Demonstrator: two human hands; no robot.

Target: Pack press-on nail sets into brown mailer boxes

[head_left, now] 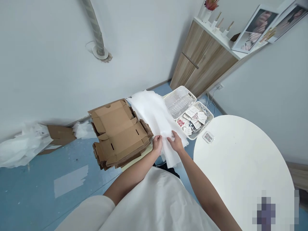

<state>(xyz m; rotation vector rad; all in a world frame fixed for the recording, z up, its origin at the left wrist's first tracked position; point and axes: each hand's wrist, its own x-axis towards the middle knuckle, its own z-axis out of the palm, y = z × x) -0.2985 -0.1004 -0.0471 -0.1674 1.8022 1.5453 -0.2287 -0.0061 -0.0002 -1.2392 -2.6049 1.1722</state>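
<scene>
A stack of thin white sheets (154,110), which look like packing foam, lies in front of me. At the stack's near left side, my left hand (157,143) has its fingers curled closed on the edge of a white sheet. My right hand (176,142) rests over the sheets' right part, thumb and fingers apart, touching the top sheet. Flattened brown cardboard boxes (117,128) are piled just left of my left hand. Beyond my right hand, a white basket (209,123) holds several printed cards and small packs.
Behind that basket, another white basket (193,99) holds clear plastic cases. A round white table (240,166) is at right, with a small clear case of press-on nails (208,137) at its edge. A wood-fronted cabinet (204,51) stands behind. White plastic bags (26,144) lie left on the blue floor.
</scene>
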